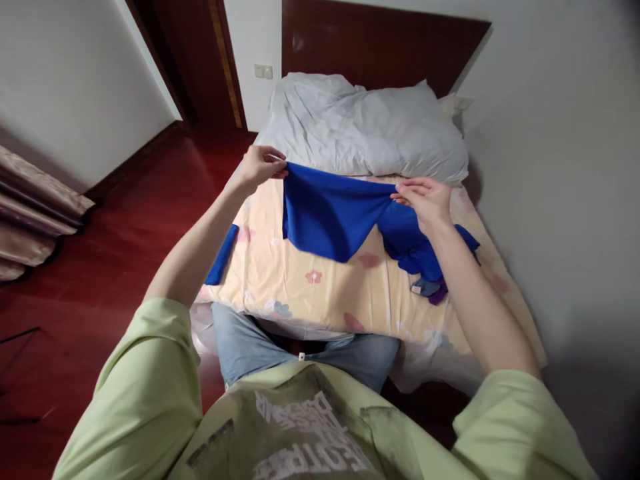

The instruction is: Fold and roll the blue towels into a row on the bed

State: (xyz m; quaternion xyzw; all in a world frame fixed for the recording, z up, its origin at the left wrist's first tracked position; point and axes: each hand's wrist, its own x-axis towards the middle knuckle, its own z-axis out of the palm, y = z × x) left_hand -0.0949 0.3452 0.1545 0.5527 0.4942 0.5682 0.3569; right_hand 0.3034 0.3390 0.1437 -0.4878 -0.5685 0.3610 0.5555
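A plain blue cloth (333, 210) hangs stretched between my two hands above the bed. My left hand (263, 165) pinches its upper left corner between thumb and fingers. At the upper right corner, my right hand (425, 200) grips the edge in a similar pinch. The lower edge droops free, with a shadow on the sheet below. Beneath my right forearm lies a crumpled heap of blue cloth (415, 243), with a purple piece (439, 293) poking out. A narrow folded blue cloth (223, 257) rests at the bed's left edge, beside my left forearm.
The bed has a pale yellow flowered sheet (280, 283). A rumpled white pillow or quilt (360, 130) lies against the dark wooden headboard (380, 40). To the left are a red-brown floor (165, 173) and a curtain (35, 207). A white wall (560, 167) borders the right side.
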